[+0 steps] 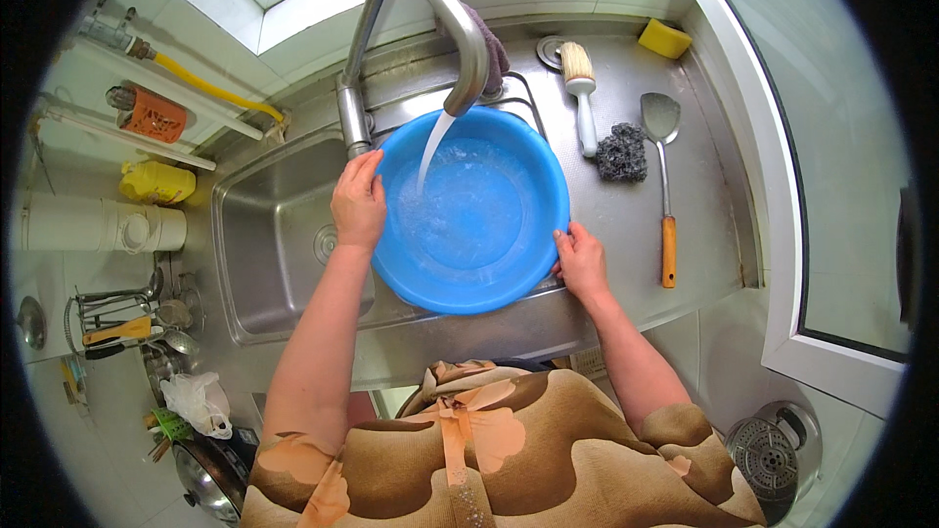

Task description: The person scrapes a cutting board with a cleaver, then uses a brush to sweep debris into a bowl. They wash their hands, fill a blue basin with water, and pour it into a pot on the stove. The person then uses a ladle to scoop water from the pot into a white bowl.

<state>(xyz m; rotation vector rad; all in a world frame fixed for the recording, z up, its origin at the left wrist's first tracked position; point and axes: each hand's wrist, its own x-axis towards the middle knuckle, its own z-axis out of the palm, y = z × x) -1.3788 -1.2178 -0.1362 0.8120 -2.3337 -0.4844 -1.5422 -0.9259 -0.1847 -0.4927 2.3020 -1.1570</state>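
Observation:
A round blue plastic basin [477,213] stands over the right part of the stainless steel sink, with some water in it. From the steel gooseneck faucet [469,51] a stream of water [433,150] falls into the basin's left side. My left hand [359,198] holds the basin's left rim, its fingers near the faucet's base. On the lower right, my right hand [582,258] grips the rim, thumb on top and the other fingers partly hidden beneath.
Right of the basin lie a white-handled bristle brush [582,103], a steel wool scourer [622,154] and a wooden-handled spatula [665,183]. A yellow sponge [664,39] rests in the back corner. The sink bowl [271,235] is at left, beside a yellow bottle [158,183].

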